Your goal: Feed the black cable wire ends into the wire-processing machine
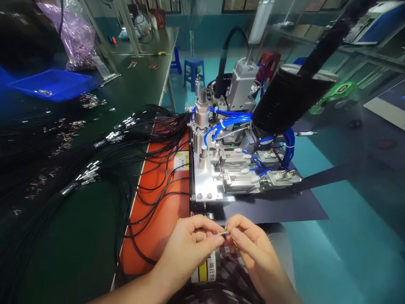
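Left hand and right hand, just in front of the machine: each thumb and finger pinched together on thin coloured wires, which span between them. Advisable: hold lightly near the ends, separate them singly, avoid kinks. Cables left of machine.

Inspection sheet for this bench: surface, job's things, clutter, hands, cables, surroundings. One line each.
Surface: green table, with an orange panel beside it.
Job's things: thin coloured wires between the hands; machine just beyond.
Clutter: blue tray, loose metal parts and a clear bag of small parts.
Hands: left hand pinches the wires; right hand has fingertips at their ends, grip unclear.
Cables: black cables spread over table and panel; blue tubes on the machine.
Surroundings: blue stool, red chair behind.
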Demonstrator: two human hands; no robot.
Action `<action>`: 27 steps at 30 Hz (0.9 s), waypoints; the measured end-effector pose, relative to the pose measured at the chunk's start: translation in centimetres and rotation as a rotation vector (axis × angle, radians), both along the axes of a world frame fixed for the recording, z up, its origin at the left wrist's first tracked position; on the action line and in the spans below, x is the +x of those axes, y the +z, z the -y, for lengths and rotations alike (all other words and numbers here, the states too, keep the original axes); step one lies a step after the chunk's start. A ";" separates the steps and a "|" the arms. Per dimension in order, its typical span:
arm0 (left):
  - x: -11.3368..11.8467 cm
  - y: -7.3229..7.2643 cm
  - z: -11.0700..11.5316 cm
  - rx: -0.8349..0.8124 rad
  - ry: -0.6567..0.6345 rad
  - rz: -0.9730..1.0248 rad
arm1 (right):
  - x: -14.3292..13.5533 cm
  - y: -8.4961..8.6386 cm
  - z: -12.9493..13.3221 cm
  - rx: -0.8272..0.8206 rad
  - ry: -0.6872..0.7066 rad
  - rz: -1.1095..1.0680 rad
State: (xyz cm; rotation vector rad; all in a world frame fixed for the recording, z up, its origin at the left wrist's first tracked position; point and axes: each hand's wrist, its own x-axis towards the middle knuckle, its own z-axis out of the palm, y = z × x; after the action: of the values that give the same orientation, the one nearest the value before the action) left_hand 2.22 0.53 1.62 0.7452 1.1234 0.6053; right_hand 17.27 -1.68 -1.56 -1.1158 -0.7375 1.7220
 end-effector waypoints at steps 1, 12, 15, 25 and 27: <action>0.0 0.0 0.0 0.005 0.002 -0.003 | 0.0 0.0 0.0 -0.005 0.000 -0.007; 0.0 -0.4 0.1 0.054 -0.014 0.001 | 0.0 -0.2 0.3 -0.082 0.020 -0.153; 0.0 -0.5 0.1 0.067 -0.016 -0.004 | 0.0 -0.3 0.4 -0.097 0.033 -0.184; -0.3 -0.2 0.0 0.007 -0.031 0.043 | 0.0 -1.5 0.5 0.002 0.085 -0.041; -0.4 -0.1 -0.1 -0.001 -0.056 0.070 | 0.4 -1.4 -0.1 0.082 0.148 0.033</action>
State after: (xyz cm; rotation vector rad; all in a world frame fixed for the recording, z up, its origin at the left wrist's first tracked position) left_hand 1.84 0.58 1.51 0.7465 1.0348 0.5791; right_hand 17.63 -1.60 -2.98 -1.0584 -0.9230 1.7824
